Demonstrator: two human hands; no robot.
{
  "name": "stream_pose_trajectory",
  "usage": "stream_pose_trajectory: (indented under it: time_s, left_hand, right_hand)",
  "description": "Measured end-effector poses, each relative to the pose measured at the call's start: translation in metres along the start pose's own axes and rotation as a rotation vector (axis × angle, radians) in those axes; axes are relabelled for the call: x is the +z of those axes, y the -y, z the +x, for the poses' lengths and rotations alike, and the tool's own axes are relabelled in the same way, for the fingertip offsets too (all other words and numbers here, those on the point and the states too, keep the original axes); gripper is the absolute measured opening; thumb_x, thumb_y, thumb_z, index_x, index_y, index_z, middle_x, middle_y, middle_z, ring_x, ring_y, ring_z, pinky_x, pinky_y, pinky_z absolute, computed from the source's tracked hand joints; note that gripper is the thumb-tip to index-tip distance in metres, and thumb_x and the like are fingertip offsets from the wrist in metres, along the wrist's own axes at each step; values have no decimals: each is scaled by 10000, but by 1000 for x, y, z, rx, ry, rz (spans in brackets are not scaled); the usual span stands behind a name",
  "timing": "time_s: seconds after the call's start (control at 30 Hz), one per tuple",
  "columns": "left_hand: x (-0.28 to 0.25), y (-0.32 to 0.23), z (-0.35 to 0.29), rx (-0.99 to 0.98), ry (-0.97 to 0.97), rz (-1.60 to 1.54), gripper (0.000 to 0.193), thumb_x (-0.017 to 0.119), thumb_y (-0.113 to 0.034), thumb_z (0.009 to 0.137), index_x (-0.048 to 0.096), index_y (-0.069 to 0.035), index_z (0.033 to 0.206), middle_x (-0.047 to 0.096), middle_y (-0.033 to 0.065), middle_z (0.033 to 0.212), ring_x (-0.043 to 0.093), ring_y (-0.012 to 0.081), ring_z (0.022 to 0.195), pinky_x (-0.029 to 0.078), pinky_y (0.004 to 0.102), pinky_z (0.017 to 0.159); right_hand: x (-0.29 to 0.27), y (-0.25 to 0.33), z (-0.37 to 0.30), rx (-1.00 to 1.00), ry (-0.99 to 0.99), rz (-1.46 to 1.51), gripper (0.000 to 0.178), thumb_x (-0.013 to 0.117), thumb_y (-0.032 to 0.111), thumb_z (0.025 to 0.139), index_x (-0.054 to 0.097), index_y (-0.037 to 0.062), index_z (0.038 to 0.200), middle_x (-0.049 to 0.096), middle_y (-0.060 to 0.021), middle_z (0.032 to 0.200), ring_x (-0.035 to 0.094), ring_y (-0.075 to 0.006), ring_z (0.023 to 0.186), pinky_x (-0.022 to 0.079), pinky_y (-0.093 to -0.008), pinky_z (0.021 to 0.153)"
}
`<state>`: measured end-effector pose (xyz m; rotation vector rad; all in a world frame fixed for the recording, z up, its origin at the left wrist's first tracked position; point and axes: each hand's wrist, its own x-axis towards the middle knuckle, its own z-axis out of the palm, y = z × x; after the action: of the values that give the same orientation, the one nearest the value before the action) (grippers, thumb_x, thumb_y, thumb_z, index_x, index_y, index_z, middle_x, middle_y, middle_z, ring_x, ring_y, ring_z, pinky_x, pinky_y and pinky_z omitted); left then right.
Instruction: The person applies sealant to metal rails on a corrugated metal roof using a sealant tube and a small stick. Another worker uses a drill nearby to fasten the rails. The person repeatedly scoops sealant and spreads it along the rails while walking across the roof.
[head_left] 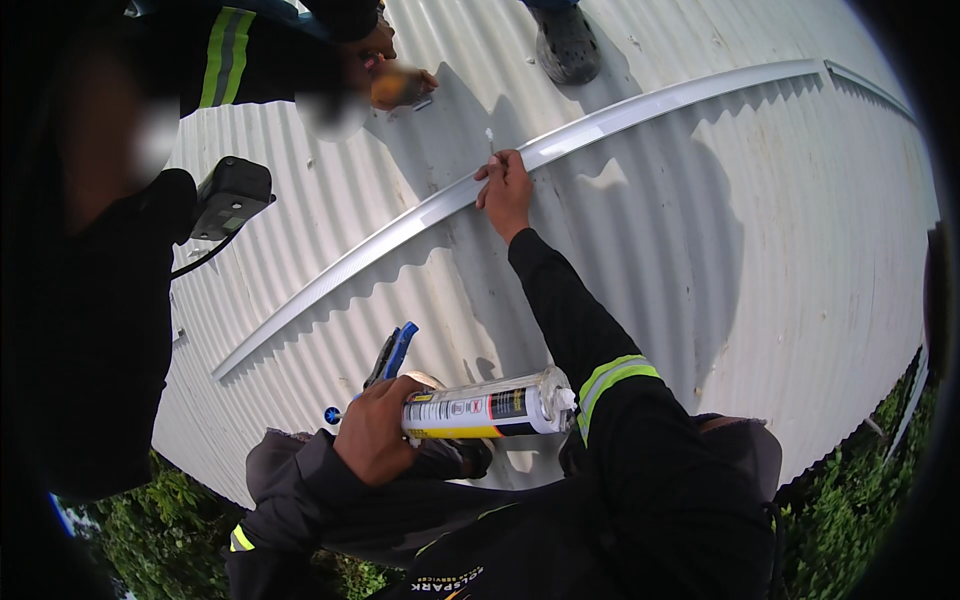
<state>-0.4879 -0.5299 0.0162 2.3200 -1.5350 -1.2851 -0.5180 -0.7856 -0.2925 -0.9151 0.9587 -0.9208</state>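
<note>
My left hand (376, 432) is closed around a caulking gun (392, 355) with a blue-and-black handle, low in front of my body. In the gun lies a white, yellow and black sealant cartridge (478, 409), its right end smeared with white. My right hand (507, 192) reaches forward over a long silvery metal strip (420, 214) that lies across the corrugated roof. Its fingers are bent and slightly apart at the strip, with nothing visible between them. Just beyond them is a small white blob (490, 133).
Corrugated light metal sheeting (800, 250) spreads all around. Another person in dark clothes leans in at the left, with a black box (232, 197) and cable. A hand in an orange glove (400, 87) and a dark clog (567, 46) are ahead. Green foliage (190, 520) lies below the roof edge.
</note>
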Motion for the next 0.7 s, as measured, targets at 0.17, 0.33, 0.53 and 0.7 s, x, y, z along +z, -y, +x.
stream_pose_trajectory:
  time_s: [0.17, 0.33, 0.53, 0.7]
  left_hand:
    - [1, 2, 0, 27, -4, -18, 476, 772, -6, 688, 642, -28, 1145, 707, 195, 1018, 687, 444, 1010, 562, 495, 880]
    - [1, 4, 1, 23, 3, -21, 477, 773, -5, 690, 641, -25, 1148, 704, 198, 1015, 687, 444, 1008, 559, 491, 880]
    - [-1, 2, 2, 23, 11, -30, 468, 769, 3, 694, 638, -20, 1142, 696, 202, 1011, 683, 446, 999, 555, 494, 865]
    - [-1, 1, 2, 40, 9, -37, 471, 769, 8, 691, 635, -17, 1142, 689, 203, 998, 679, 450, 990, 554, 495, 855]
  right_hand:
    - [1, -2, -1, -18, 0, -14, 135, 492, 132, 1118, 529, 3, 1107, 680, -106, 845, 534, -118, 440, 447, -296, 433]
    - [2, -3, 0, -34, 3, -21, 125, 493, 126, 1119, 525, 5, 1111, 679, -106, 839, 534, -118, 437, 440, -296, 425]
    - [1, -4, 0, -36, -3, -30, 118, 495, 122, 1119, 526, 9, 1106, 676, -105, 829, 534, -118, 435, 437, -295, 422]
    - [1, -5, 0, -24, -10, -21, 117, 494, 120, 1118, 527, 9, 1101, 676, -106, 829, 534, -119, 430, 432, -298, 416]
